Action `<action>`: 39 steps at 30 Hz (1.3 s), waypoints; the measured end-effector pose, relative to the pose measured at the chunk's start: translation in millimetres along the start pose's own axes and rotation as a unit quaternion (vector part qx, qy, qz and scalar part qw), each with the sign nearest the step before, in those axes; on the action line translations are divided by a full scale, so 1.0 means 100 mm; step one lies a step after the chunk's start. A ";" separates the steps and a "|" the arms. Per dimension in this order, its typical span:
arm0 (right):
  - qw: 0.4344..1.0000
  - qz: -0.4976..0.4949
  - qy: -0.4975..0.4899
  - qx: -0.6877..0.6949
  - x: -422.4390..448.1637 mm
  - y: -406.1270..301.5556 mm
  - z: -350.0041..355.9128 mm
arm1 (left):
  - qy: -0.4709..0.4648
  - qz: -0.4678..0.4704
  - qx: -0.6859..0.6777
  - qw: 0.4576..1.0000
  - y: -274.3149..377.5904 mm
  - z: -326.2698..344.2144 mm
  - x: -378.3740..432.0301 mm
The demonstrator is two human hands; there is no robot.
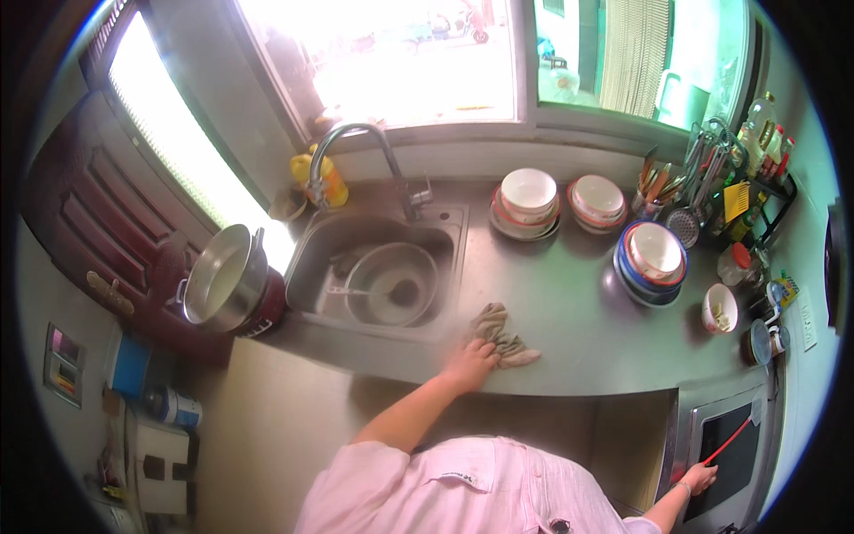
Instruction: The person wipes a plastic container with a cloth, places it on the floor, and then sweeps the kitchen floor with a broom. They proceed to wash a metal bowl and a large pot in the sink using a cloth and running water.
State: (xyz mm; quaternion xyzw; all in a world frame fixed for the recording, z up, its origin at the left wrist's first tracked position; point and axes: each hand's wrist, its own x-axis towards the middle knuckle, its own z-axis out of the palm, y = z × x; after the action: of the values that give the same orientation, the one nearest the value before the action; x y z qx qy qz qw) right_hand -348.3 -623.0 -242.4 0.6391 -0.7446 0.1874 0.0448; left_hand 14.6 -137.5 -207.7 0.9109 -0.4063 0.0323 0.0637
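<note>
My left hand lies on a crumpled grey-brown cloth, its fingers gripping the near edge. Both rest on the stainless steel counter, just right of the sink. Down at the lower right, my right hand is closed around the red handle of what looks like a fly swatter. Its pale, translucent head reaches up in front of a dark-fronted built-in appliance.
The sink holds a metal basin with a utensil inside. Stacked bowls stand by the window, with more bowls nearer. A small bowl is at right. A metal pot stands at left, under a gooseneck faucet's side.
</note>
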 end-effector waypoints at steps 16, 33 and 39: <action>0.623 -0.697 -0.161 0.317 -4.54 -2.86 -1.20 | 0.050 -0.214 -0.150 0.964 -1.52 -0.49 -2.47; 0.641 -0.734 -0.124 0.186 -4.80 -3.23 -1.38 | 0.125 -0.343 -0.120 0.923 -2.53 -0.62 -3.16; 0.701 -0.601 -0.313 0.220 -4.69 -3.06 -1.04 | 0.111 -0.286 -0.078 0.948 -3.12 -0.46 -2.34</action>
State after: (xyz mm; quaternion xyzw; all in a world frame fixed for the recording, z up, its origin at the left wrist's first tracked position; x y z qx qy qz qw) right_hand 13.6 -184.1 -221.7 0.9645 -0.1107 0.0681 -0.2299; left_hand 90.3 247.7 -215.7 0.9718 -0.1199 0.0819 0.1858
